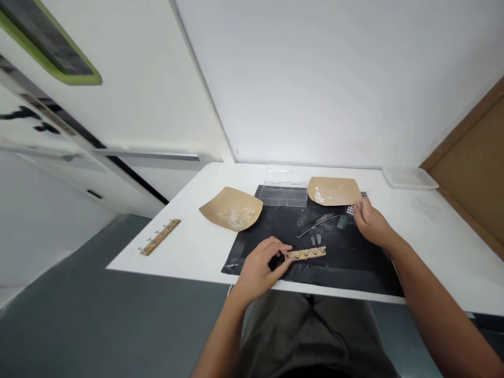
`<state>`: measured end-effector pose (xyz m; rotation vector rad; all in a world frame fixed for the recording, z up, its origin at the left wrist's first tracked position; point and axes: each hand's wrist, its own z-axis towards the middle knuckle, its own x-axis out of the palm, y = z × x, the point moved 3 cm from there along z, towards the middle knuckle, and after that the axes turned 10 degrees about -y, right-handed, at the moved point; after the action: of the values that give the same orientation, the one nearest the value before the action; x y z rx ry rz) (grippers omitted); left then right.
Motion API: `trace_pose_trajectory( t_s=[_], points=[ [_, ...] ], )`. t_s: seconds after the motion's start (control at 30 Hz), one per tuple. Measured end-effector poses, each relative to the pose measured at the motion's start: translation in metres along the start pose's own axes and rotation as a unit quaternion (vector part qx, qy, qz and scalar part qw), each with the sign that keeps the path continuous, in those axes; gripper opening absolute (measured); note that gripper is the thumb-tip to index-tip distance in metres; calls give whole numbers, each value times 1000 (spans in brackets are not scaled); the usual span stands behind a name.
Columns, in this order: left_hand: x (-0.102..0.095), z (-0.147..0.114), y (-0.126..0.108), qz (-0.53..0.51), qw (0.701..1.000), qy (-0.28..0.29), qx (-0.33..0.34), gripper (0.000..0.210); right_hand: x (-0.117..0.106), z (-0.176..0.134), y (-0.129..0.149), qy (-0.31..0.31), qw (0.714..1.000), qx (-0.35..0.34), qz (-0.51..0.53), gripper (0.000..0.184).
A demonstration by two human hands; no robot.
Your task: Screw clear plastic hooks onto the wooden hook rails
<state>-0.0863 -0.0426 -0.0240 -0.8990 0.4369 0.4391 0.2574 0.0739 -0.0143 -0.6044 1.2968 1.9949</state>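
Observation:
My left hand (263,265) pinches the left end of a small wooden nail-tip stand (306,254) with several metal pegs along its top. The stand lies on the black mat near its front. Just behind it are two clear false nail tips (315,239). My right hand (370,223) has its fingers closed beside the right corner of a brown paper tray (334,191), by a sheet of small pale dots (349,210). What those fingers hold, if anything, is too small to make out. A thin curved strip (317,226) lies between the tray and the nail tips.
Another brown tray (232,210) holds clear pieces at the left. A transparent compartment box (281,194) stands at the back of the black mat (366,268). A second peg stand (159,238) lies at the table's left edge, a shallow clear container (409,179) at back right.

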Motion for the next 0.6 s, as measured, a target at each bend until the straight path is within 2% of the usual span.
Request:
trace_pose_trajectory(
  t_s=[0.3,0.6],
  points=[
    [-1,1,4,20,1000,1,-11,16,6,-20,41,173,977,-94,77,5],
    [-1,4,5,19,1000,7,-13,16,2,-24,65,257,947,-161,107,22]
  ],
)
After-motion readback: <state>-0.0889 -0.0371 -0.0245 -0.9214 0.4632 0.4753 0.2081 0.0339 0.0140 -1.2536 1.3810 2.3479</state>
